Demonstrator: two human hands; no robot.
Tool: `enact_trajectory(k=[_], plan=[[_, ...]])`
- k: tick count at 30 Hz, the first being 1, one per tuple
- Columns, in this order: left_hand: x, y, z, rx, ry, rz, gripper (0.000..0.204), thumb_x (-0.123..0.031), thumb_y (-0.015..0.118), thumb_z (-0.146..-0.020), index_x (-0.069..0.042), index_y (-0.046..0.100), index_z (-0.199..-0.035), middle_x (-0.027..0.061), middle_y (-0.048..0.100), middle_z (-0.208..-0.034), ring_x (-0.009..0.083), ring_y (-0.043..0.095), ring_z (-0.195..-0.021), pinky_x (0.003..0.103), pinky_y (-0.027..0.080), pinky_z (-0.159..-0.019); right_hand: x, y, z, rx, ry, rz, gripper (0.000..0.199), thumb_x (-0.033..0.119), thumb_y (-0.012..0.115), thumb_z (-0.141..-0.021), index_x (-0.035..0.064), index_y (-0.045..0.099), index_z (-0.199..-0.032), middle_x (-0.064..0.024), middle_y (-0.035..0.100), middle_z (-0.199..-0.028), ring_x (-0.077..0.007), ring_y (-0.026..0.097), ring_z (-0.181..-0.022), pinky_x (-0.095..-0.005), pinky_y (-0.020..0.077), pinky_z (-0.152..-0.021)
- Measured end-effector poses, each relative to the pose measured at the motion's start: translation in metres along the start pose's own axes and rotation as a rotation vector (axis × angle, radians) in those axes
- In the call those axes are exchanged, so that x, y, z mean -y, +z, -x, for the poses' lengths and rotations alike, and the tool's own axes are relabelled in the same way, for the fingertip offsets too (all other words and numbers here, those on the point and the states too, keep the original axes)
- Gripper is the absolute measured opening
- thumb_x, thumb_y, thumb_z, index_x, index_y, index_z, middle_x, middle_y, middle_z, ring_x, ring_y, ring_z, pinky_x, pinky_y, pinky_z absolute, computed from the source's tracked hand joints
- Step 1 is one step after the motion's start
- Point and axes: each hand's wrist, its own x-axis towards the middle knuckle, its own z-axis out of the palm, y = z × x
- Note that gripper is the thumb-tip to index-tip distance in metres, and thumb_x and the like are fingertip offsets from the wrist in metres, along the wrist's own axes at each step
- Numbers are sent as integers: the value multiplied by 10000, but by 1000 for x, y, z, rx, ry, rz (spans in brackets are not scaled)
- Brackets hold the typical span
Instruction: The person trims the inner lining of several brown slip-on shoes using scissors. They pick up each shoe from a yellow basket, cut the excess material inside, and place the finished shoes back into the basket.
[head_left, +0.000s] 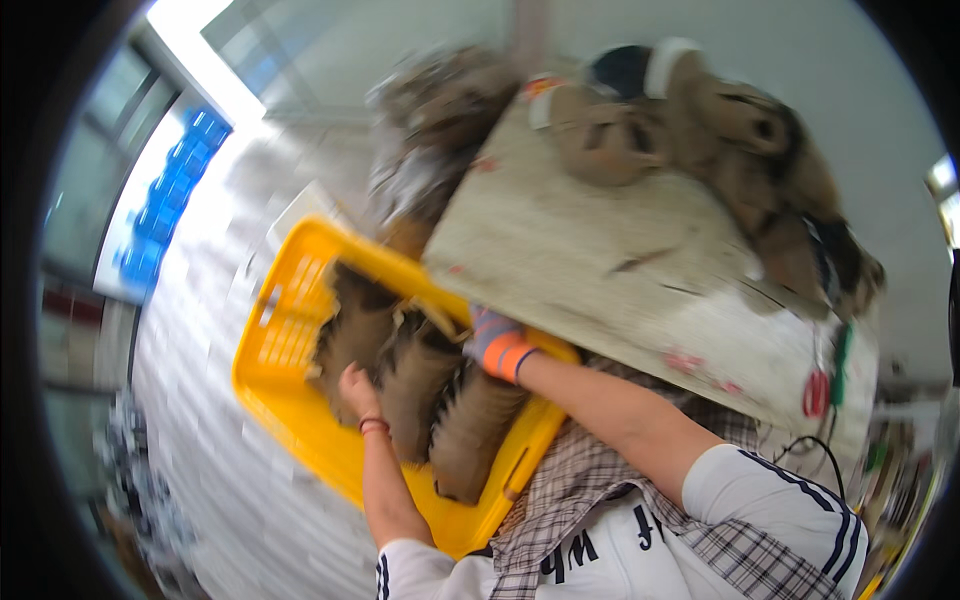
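A yellow plastic basket stands tilted across the view in front of me. Several rows of nested brown pieces, looking like shoe uppers, lie in it. My left hand, bare with a red band at the wrist, has its fingers bent against the left row. A grey glove with an orange cuff covers my right hand. It reaches to the far end of the middle row and the right row. Blur and the basket's contents hide how its fingers are set.
A worn pale table adjoins the basket's right side. Brown uppers lie along its far edge, and red-handled scissors near its right corner. Clear plastic bags with brown contents stand behind the basket. Blue water bottles line the left wall.
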Motion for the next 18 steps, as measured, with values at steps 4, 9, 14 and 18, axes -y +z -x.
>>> enact_trajectory(k=[4, 9, 14, 18], plan=[[-143, 4, -5, -336, 241, 182, 249, -20, 518, -863, 55, 579, -1092, 173, 594, -1064, 276, 570, -970, 339, 448, -888, -28, -80, 76, 356, -266, 47, 494, 407, 608, -783, 79, 579, -1151, -179, 603, -1112, -353, 552, -1053, -415, 437, -909], [-335, 54, 66, -79, 602, 430, 190, 21, 491, -860, 34, 583, -1026, 171, 562, -1123, 283, 522, -1065, 348, 404, -940, -108, -202, 191, -65, -482, -296, 305, 271, 584, -834, 84, 599, -1074, -119, 645, -923, -329, 614, -852, -398, 500, -732], [-459, 131, 130, 235, 1221, 102, 345, -57, 572, -830, -5, 536, -1169, 153, 498, -1270, 349, 410, -1219, 436, 339, -1016, -302, -255, 307, -631, 236, 325, 146, 84, 582, -773, 31, 614, -905, -159, 607, -903, -329, 564, -886, -406, 447, -788], [-508, 179, 145, 181, 1302, -292, 382, -138, 652, -795, -31, 561, -1151, 163, 513, -1232, 374, 382, -1238, 454, 320, -1031, -376, -283, 384, -915, 503, 307, 257, 115, 632, -804, 17, 618, -1041, -172, 613, -1036, -352, 551, -975, -410, 435, -865]])
